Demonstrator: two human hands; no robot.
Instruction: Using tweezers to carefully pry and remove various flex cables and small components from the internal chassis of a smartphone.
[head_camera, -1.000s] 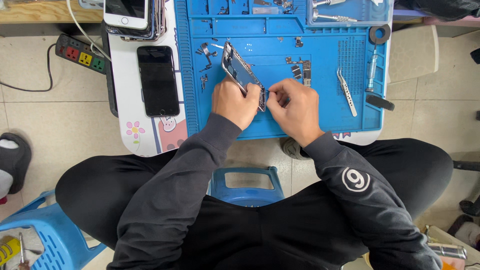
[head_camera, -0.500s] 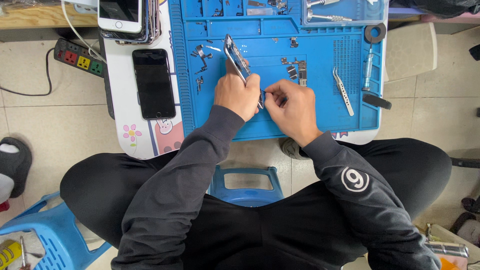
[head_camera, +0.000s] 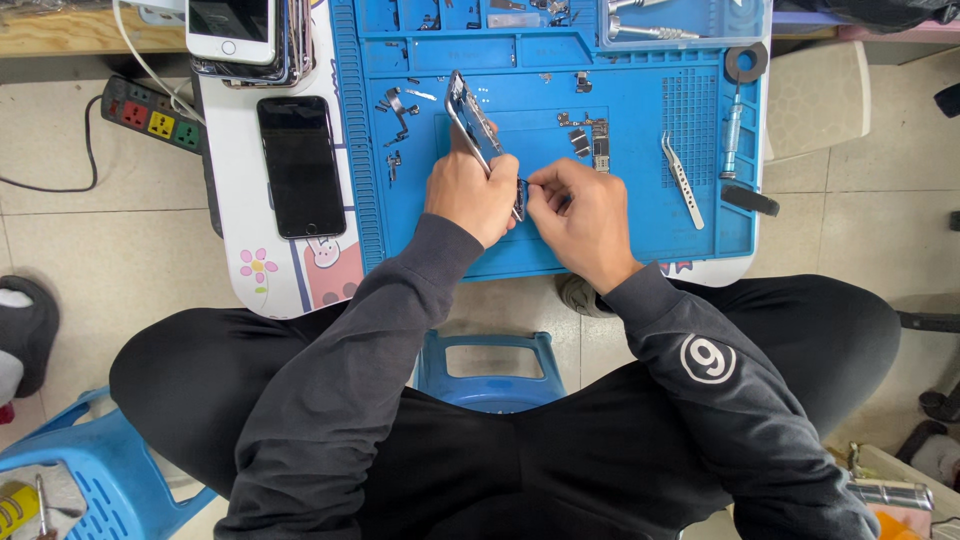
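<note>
Over the blue mat (head_camera: 620, 240), the left hand (head_camera: 470, 195) still grips the tilted phone frame (head_camera: 478, 130) while the right hand (head_camera: 585, 215) stays pinched at its lower end.

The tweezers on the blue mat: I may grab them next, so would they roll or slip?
The tweezers look flat-sided, so probably won't roll. Their thin shiny metal is likely light and a bit slippery. The blue mat probably grips them.

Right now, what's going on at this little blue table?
A seated person is taking apart a phone over a blue mat. The left hand holds the opened phone body tilted on edge, while the right hand pinches at its lower end. Small parts, tweezers and a screwdriver lie on the mat. A black phone lies to the left.
</note>
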